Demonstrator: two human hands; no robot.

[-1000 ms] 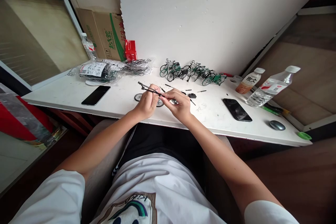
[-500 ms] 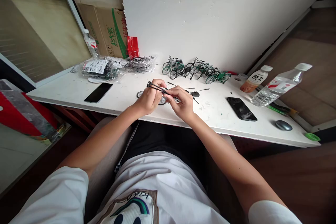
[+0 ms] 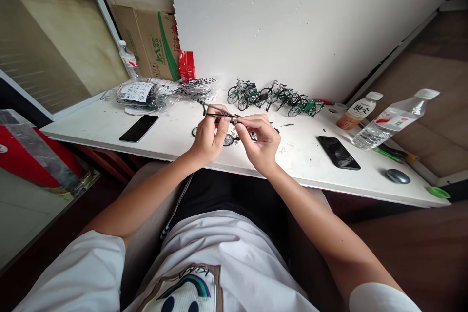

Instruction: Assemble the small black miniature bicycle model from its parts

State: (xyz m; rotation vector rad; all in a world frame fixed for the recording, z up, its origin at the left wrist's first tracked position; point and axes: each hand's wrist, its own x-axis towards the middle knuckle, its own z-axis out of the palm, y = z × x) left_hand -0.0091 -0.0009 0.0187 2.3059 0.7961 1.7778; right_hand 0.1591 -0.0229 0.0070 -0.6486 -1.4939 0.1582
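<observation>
Above the white table, my left hand [image 3: 209,139] pinches a thin black frame piece [image 3: 214,111] between thumb and fingers; its forked end sticks out up and to the left. My right hand [image 3: 260,141] is closed at the right end of the same piece, thumb and fingertips together on a small dark part. The fingertips of both hands nearly meet, and what exactly lies between them is too small to make out. Under the hands, small black wheels [image 3: 228,140] lie on the table, partly hidden.
Several small green and black model bicycles [image 3: 307,107] stand along the wall. Plastic bags of parts [image 3: 137,95] and a phone [image 3: 139,128] are at the left. Another phone [image 3: 339,152], bottles [image 3: 396,119] and a mouse [image 3: 398,176] sit at the right.
The frame piece has turned, so its forked end reaches farther left and higher. My right hand has shifted slightly right, with its fingers more extended, and the view has moved a little.
</observation>
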